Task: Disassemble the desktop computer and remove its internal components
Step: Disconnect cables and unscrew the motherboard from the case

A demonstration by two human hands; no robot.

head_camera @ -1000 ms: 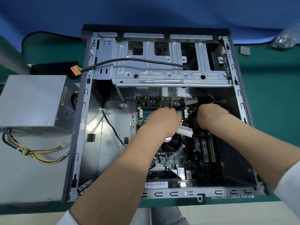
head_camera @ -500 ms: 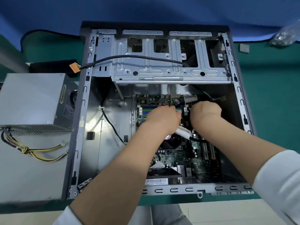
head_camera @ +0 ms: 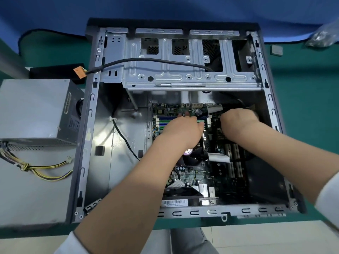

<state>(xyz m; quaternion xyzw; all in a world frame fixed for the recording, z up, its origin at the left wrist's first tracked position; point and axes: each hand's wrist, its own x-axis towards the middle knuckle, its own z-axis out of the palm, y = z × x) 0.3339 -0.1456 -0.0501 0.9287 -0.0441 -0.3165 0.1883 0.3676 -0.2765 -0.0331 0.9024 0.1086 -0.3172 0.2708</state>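
Case (head_camera: 88,143) open side up — long axis runs away | left hand (head_camera: 181,129), right hand (head_camera: 238,123) on motherboard (head_camera: 192,176) — grip unclear

Bare forearms — white sleeves (head_camera: 328,197)

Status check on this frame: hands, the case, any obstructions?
Left hand and right hand both down on the motherboard by the RAM slots; grips hidden. Power supply already out. Grey ribbon cable crosses the board.
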